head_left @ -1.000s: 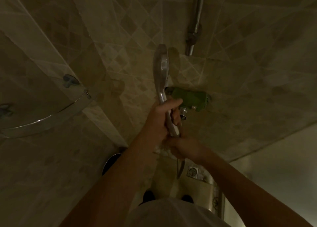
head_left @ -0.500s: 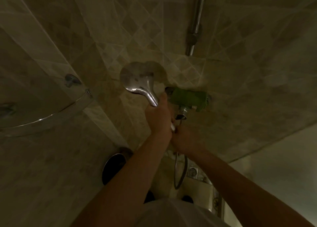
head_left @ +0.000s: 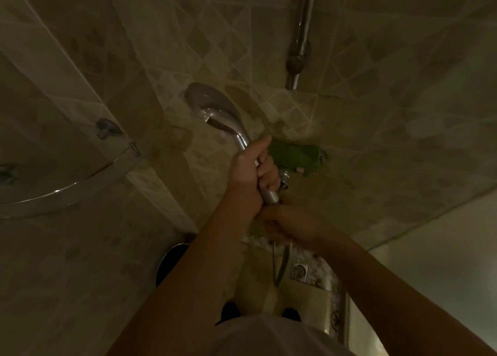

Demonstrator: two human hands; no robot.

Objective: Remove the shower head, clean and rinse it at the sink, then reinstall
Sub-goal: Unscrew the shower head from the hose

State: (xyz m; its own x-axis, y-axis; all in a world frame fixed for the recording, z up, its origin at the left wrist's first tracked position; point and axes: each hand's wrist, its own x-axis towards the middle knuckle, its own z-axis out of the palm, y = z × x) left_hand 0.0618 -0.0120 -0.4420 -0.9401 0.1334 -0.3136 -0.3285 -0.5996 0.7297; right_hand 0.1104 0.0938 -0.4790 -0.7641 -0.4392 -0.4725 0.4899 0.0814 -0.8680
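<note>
shower head [head_left: 215, 113], handle in left hand [head_left: 247, 172]

The shower head [head_left: 215, 113] is gleaming as polished, glossy chrome metal, the riser pipe [head_left: 302, 32] at one o'clock is shining likewise, the wall tiles [head_left: 134, 46] are looking smooth and faintly glazed, and the green cover [head_left: 295, 155] is appearing matt.
</note>
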